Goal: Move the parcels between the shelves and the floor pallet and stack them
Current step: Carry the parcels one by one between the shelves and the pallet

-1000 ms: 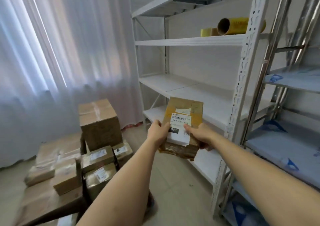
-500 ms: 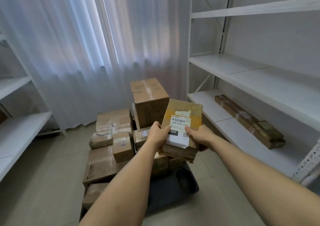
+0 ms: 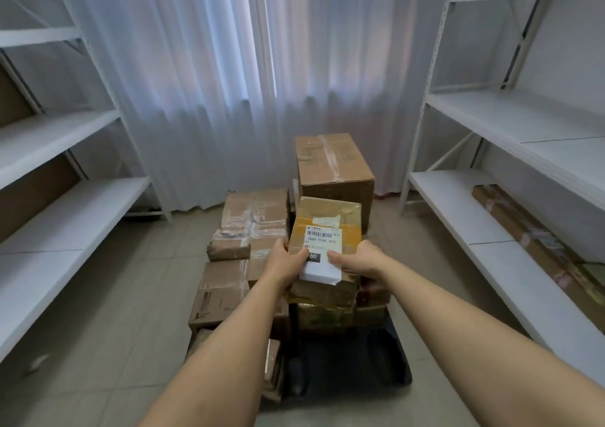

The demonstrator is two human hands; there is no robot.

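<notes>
A yellow-taped parcel (image 3: pixel 327 230) bearing a white label is held in the air above the stack of parcels (image 3: pixel 255 227) on the dark floor pallet (image 3: pixel 376 361); its left edge is gripped by the left hand (image 3: pixel 284 263), thumb curled over the label, and its right edge is gripped by the right hand (image 3: pixel 358 261) in the same way; a tall box (image 3: pixel 334 165) is seen behind it at the back of the pallet; white shelves (image 3: pixel 523 125) are set on either side, and a long flat parcel (image 3: pixel 537 240) is laid on the lower right shelf; a white curtain (image 3: pixel 229 83) is hung behind.
</notes>
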